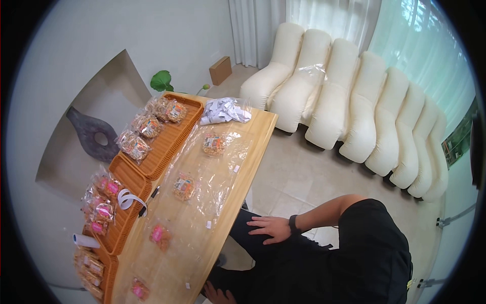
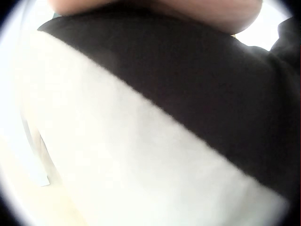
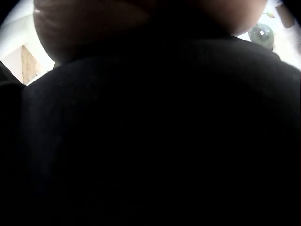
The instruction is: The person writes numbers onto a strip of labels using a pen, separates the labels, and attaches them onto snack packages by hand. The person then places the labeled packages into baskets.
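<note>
The right hand (image 1: pixel 272 229) rests palm down on the person's dark-clad thigh (image 1: pixel 242 228), fingers straight and a little spread, a dark band at the wrist. Lower down, the left hand (image 1: pixel 218 294) lies on the other leg, partly cut off by the frame's bottom edge. Neither holds anything. Both wrist views show mostly dark cloth (image 3: pixel 150 141), with blurred parts of a hand along the top. Beside the hands stands a wooden table (image 1: pixel 258 133); on its clear plastic sheet lie snack packets, two with orange-white labels (image 1: pixel 184 186) and two with pink labels (image 1: pixel 160 236).
Wicker trays (image 1: pixel 147 169) with more snack packets line the table's far side. A black pen (image 1: pixel 152 195), a white strip coil (image 1: pixel 126 199) and a white roll (image 1: pixel 86 240) lie by them. A bag of paper pieces (image 1: pixel 225 110) sits at one end. Beyond is a cream sofa (image 1: pixel 324 101).
</note>
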A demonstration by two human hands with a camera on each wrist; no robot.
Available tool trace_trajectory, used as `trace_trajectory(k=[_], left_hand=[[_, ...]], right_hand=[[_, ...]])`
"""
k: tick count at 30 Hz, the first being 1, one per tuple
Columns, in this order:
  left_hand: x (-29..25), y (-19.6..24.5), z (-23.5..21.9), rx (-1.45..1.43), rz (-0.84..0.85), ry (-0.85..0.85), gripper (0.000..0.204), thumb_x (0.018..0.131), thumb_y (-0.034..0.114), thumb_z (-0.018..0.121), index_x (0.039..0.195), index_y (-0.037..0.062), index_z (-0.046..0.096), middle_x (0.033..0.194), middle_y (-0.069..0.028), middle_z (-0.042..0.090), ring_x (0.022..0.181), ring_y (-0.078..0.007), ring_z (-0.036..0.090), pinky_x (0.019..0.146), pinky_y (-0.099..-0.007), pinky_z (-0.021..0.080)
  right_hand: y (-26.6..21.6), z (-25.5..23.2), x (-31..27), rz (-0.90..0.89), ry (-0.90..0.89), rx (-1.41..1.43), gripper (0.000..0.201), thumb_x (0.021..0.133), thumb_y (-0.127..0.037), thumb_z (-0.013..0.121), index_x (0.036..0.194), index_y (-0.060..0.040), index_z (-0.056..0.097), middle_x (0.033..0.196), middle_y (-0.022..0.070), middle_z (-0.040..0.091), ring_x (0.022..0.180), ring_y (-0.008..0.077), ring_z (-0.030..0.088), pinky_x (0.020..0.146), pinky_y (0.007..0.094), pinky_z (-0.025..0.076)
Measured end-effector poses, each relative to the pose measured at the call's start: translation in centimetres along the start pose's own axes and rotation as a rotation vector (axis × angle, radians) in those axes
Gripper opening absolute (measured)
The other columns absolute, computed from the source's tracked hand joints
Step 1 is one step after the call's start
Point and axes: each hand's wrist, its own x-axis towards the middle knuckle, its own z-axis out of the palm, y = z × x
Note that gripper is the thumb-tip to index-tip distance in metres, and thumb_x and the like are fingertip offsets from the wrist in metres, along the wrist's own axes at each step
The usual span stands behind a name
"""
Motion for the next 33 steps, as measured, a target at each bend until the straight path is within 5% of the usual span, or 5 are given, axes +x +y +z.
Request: trace_trajectory(k=[11, 33], left_hand=[[1.2, 1.2, -0.3, -0.103, 0.005, 0.184, 0.056, 0.102, 0.036, 0.040, 0.129, -0.0108, 0.052, 0.145, -0.0305, 0.047, 0.135, -0.0533, 0.039, 0.115, -0.0696, 0.022], [1.0, -0.2, 1.2, -0.098, 0.122, 0.193, 0.051, 0.105, 0.035, 0.037, 0.133, -0.0063, 0.050, 0.143, -0.0314, 0.048, 0.131, -0.0556, 0.042, 0.111, -0.0697, 0.026]], right_hand=[[0.8, 1.8, 1.4, -0.042, 0.070, 0.079, 0.057, 0.095, -0.026, 0.062, 0.148, -0.0124, 0.045, 0.162, 0.0180, 0.023, 0.151, 0.0427, 0.017, 0.120, 0.0527, 0.023], [0.8, 1.9, 1.2, -0.016, 0.080, 0.042, 0.058, 0.094, -0.028, 0.062, 0.148, -0.0145, 0.045, 0.162, 0.0176, 0.024, 0.150, 0.0422, 0.020, 0.119, 0.0533, 0.026]])
